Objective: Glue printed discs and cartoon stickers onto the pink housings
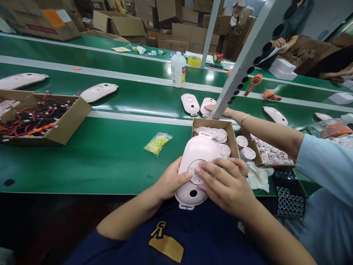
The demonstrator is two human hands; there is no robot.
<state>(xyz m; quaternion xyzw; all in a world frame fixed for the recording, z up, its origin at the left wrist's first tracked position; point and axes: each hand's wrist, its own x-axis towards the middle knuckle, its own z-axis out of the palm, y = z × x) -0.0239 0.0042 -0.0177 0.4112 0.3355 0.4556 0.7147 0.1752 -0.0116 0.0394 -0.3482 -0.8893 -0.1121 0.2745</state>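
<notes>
A pink oval plastic casing [201,147] is held over the bench's near edge, tilted, with a round recess and a dark hole toward its lower end. My left hand [172,178] grips it along its left side, thumb on the rim of the recess. A round printed disc [196,173] lies in the recess. My right hand [224,180] rests its fingertips on that disc and its other fingers on the casing's right side. Behind the casing, a cardboard box [233,136] holds more round printed discs.
Left stands a box of wires [66,125]; a bag of yellow-green pieces [158,143] lies mid-bench. A white bottle [178,70] and several casings stand on the line beyond. From the right, a co-worker's arm [267,132] reaches to a casing beside the slanted metal post [248,48].
</notes>
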